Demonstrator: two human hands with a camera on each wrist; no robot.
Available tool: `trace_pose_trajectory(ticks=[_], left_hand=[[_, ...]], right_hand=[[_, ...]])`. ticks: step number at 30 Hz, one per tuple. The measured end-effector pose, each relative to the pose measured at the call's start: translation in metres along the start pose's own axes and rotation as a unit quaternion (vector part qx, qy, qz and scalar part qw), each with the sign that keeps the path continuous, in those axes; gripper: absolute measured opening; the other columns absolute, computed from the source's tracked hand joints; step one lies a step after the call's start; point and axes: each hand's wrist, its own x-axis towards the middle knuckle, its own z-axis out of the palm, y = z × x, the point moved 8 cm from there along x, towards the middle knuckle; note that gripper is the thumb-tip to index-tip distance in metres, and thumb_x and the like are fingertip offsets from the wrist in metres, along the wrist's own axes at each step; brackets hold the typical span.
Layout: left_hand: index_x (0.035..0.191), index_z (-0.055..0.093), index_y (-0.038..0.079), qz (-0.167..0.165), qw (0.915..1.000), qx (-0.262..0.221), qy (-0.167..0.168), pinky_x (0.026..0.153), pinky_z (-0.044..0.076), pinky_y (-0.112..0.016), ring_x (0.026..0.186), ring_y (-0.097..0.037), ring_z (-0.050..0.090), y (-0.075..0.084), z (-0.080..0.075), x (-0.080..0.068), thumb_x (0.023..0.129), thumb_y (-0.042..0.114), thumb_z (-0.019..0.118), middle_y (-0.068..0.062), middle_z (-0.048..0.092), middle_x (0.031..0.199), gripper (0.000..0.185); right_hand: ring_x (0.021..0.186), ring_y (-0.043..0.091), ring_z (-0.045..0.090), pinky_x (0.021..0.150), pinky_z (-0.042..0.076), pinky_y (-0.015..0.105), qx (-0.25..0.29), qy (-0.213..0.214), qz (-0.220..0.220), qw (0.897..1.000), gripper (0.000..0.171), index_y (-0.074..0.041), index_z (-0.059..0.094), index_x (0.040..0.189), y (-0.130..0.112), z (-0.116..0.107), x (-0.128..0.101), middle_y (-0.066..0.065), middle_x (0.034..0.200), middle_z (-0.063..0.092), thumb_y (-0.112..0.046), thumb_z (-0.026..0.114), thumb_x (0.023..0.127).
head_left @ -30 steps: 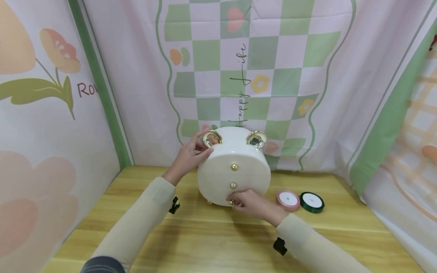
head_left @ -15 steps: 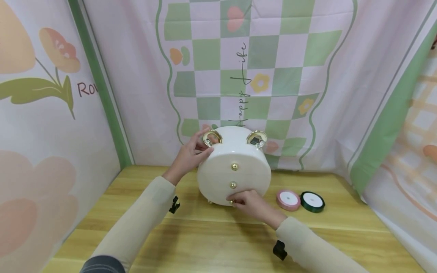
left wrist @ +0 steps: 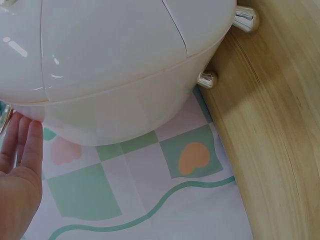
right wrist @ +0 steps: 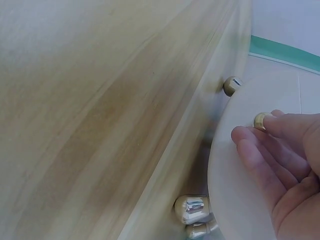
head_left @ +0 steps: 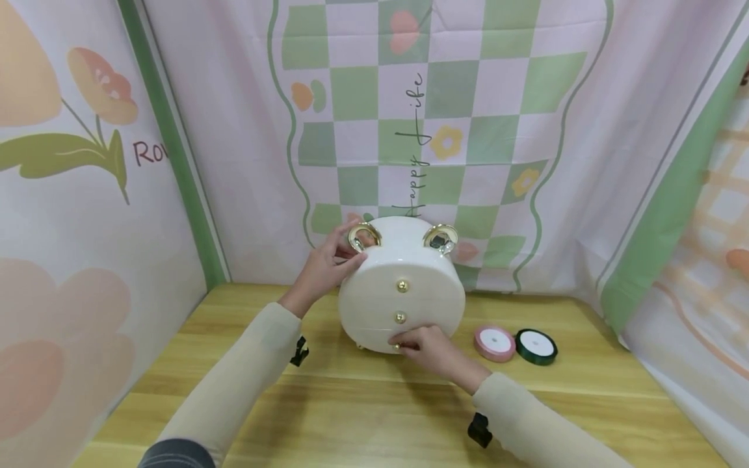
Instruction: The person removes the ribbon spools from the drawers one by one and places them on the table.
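A white, rounded jewelry box [head_left: 365, 296] with gold trim stands upright on the table, its drawer seams visible in the left wrist view. Two gold-rimmed ears [head_left: 440, 239] rise from its top, and gold knobs [head_left: 402, 286] run down its front. My left hand [head_left: 324, 266] rests on the upper left side by the ear, thumb at the front edge. In the left wrist view its extended fingers [left wrist: 34, 142] touch the box. Low on the front, my right hand [head_left: 435, 351] pinches the lowest knob [right wrist: 259, 121] between thumb and fingers, partly covering it.
To the right of the box lie a pink ribbon roll [head_left: 494, 342] and a dark green ribbon roll [head_left: 535, 346], side by side on the wooden table [head_left: 363, 416]. A checkered cloth [head_left: 398, 143] hangs close behind. Short gold feet [left wrist: 207, 79] hold the box off the tabletop.
My right fingers cover slightly more of the lowest knob than a second ago. The left hand, the box and the ribbon rolls stay in place.
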Motion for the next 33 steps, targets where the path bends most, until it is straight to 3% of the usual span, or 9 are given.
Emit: trace_pose_trajectory(ticks=[11,22,33], left_hand=[[0.156,0.033,0.029,0.001,1.0,0.008,0.001,0.088,0.057,-0.035,0.099,-0.018,0.066,-0.001,0.001,0.0,0.098,0.034,0.067,-0.005,0.066,0.104,0.067],[0.156,0.033,0.031,0.001,1.0,0.008,0.001,0.087,0.057,-0.033,0.098,-0.018,0.065,0.0,0.0,0.001,0.099,0.033,0.066,-0.005,0.065,0.104,0.067],[0.155,0.034,0.037,-0.004,1.0,-0.007,0.002,0.088,0.056,-0.031,0.099,-0.018,0.066,0.001,0.0,0.0,0.098,0.031,0.068,-0.005,0.066,0.104,0.066]], right_hand=[[0.082,0.003,0.064,0.066,0.053,0.022,-0.006,-0.014,0.008,1.0,0.018,-0.009,0.079,0.107,-0.003,0.002,-0.004,0.004,0.102,0.076,-0.004,0.072,0.092],[0.1,0.019,0.07,0.078,0.057,0.025,0.02,-0.031,0.008,0.999,0.02,-0.01,0.079,0.11,-0.01,0.006,-0.015,0.005,0.108,0.074,-0.006,0.072,0.092],[0.092,0.006,0.066,0.074,0.057,0.022,0.037,-0.033,-0.017,0.999,0.02,-0.006,0.079,0.108,-0.021,0.009,-0.029,0.003,0.103,0.075,-0.001,0.072,0.09]])
